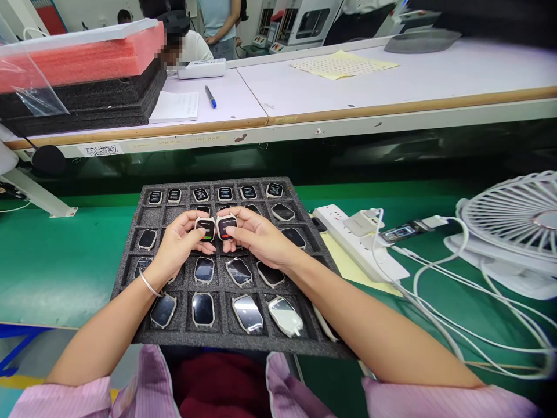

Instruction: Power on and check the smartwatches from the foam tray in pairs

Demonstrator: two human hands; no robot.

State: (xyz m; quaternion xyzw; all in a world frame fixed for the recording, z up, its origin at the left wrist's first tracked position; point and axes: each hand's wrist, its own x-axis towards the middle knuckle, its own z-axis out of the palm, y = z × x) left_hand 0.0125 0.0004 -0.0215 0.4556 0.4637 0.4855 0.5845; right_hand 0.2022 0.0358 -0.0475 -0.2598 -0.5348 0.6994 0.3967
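A black foam tray with square pockets lies on the green bench and holds several smartwatch bodies with dark screens. Above the tray's middle, my left hand is closed on one watch body whose lit screen shows green and red marks. Right beside it, my right hand is closed on a second watch body with a lit red mark. The two watches are side by side, almost touching. A thin bangle sits on my left wrist.
A white power strip with plugs and white cables lies right of the tray, next to a white fan. Behind runs a white shelf with stacked pink and black foam, a notepad, a pen and yellow paper. Other people stand at the back.
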